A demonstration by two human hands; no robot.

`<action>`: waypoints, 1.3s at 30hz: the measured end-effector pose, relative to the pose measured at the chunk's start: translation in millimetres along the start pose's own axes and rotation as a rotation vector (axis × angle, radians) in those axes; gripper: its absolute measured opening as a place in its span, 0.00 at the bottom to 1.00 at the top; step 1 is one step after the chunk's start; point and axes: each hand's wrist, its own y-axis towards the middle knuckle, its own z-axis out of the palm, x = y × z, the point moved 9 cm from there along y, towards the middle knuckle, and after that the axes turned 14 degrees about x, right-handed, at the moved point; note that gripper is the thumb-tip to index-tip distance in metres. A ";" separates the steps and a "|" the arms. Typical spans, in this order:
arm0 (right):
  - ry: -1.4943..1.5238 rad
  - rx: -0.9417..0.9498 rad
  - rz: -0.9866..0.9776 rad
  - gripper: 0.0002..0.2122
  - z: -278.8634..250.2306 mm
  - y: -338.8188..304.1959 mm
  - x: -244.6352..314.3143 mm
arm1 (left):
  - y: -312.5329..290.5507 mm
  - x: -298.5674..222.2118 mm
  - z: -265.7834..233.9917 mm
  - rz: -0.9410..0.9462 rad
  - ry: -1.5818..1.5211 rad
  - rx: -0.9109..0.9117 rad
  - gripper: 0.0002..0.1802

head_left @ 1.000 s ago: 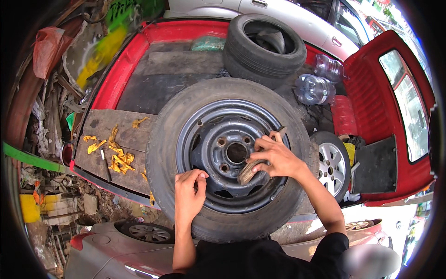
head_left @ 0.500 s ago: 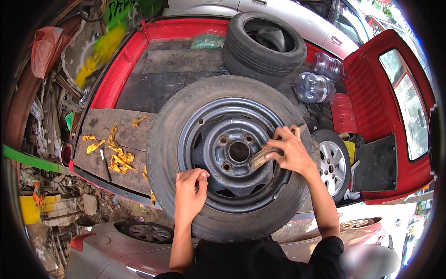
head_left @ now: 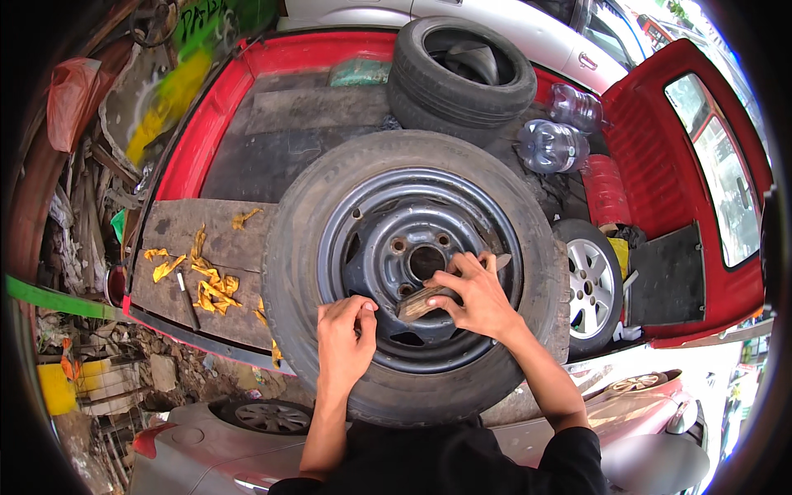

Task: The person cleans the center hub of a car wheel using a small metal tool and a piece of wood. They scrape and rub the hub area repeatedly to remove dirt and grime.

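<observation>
A tyre [head_left: 309, 198] on a dark steel wheel rim [head_left: 351, 210] lies flat in front of me. My right hand [head_left: 474, 297] is closed round a worn wooden handle [head_left: 417, 306], held low over the rim just below the centre hole. A flat greyish end [head_left: 502, 261] sticks out past my knuckles on the far side; I cannot make out what kind of tool it is. At the near left edge of the rim, my left hand [head_left: 346, 334] is closed, thumb against the curled fingers. Whatever it may pinch is hidden.
The wheel rests at the edge of a red pickup bed [head_left: 198, 148]. Yellow scraps [head_left: 216, 290] and a slim dark tool [head_left: 188, 304] lie left. Behind are stacked tyres [head_left: 462, 78] and plastic bottles [head_left: 553, 147]; an alloy wheel [head_left: 590, 285] stands right. A parked car [head_left: 206, 445] is below.
My right hand has moved left and nearer to me with the wooden-handled tool, from the rim's right side to below its centre. My left hand stays almost in place.
</observation>
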 end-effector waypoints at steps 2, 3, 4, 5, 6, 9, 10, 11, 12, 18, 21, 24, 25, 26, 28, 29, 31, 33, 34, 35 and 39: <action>-0.092 -0.037 0.128 0.13 -5.9 -0.6 -5.3 | -1.1 0.6 -0.1 0.006 -0.005 0.002 0.06; -0.111 0.004 0.290 0.13 -4.9 -2.7 -18.6 | -1.6 7.0 3.0 -0.059 -0.010 0.045 0.06; -0.172 -0.028 0.357 0.12 -10.3 -4.6 -19.9 | -2.3 7.2 3.3 -0.054 -0.016 0.054 0.06; -0.208 -0.054 0.278 0.13 -13.3 -3.0 -11.3 | -3.2 8.2 2.6 -0.055 -0.023 0.054 0.07; -0.287 -0.063 0.355 0.14 -15.7 -4.2 -12.9 | -4.0 9.4 2.5 -0.060 -0.033 0.056 0.07; -0.296 -0.039 0.118 0.16 -8.1 2.6 14.8 | -4.3 9.8 1.0 -0.055 -0.032 0.047 0.07; -0.250 0.007 0.055 0.16 -0.1 5.9 22.3 | -4.0 10.5 0.9 -0.062 -0.031 0.047 0.07; -0.295 -0.041 0.146 0.16 -4.8 4.0 17.9 | -3.9 10.1 0.4 -0.055 -0.047 0.041 0.07; -0.275 -0.022 0.092 0.16 -0.2 6.3 23.6 | -4.2 10.4 -0.2 -0.056 -0.063 0.034 0.07; -0.502 0.066 0.289 0.19 5.3 7.7 3.4 | -5.2 12.7 -1.4 -0.071 -0.075 0.016 0.07; -0.399 -0.003 0.108 0.18 2.5 10.3 12.1 | -4.3 10.4 -3.0 -0.036 -0.061 -0.021 0.06; -0.415 -0.011 0.095 0.18 -0.3 10.4 10.8 | -4.1 8.8 -4.7 -0.019 -0.057 -0.044 0.06; -0.464 0.045 0.187 0.17 1.9 10.7 3.1 | -3.9 8.5 -4.6 -0.019 -0.059 -0.039 0.06; -0.510 0.131 0.286 0.17 8.1 12.4 -4.6 | -4.0 9.8 -4.0 -0.040 -0.062 -0.024 0.06; -0.492 0.127 0.185 0.18 11.1 15.6 6.7 | -4.4 12.6 -2.6 -0.085 -0.071 0.008 0.07; -0.468 0.122 0.136 0.18 10.2 15.9 10.6 | -5.1 12.3 -4.0 -0.089 -0.074 0.001 0.07; -0.361 -0.019 0.043 0.20 0.1 14.8 21.2 | -5.3 11.4 -5.2 -0.089 -0.079 -0.007 0.08; -0.349 -0.025 0.060 0.21 -2.4 12.4 19.4 | -5.0 12.9 -5.0 -0.115 -0.081 -0.009 0.08; -0.284 -0.022 -0.008 0.22 -3.2 9.5 22.2 | -5.2 14.2 -4.6 -0.132 -0.079 -0.009 0.08; -0.363 0.036 0.031 0.24 0.2 9.5 18.9 | -4.9 11.6 -5.9 -0.110 -0.067 -0.028 0.07; -0.572 0.177 0.225 0.23 5.3 7.6 -0.7 | -4.5 7.0 -7.8 -0.069 -0.040 -0.057 0.07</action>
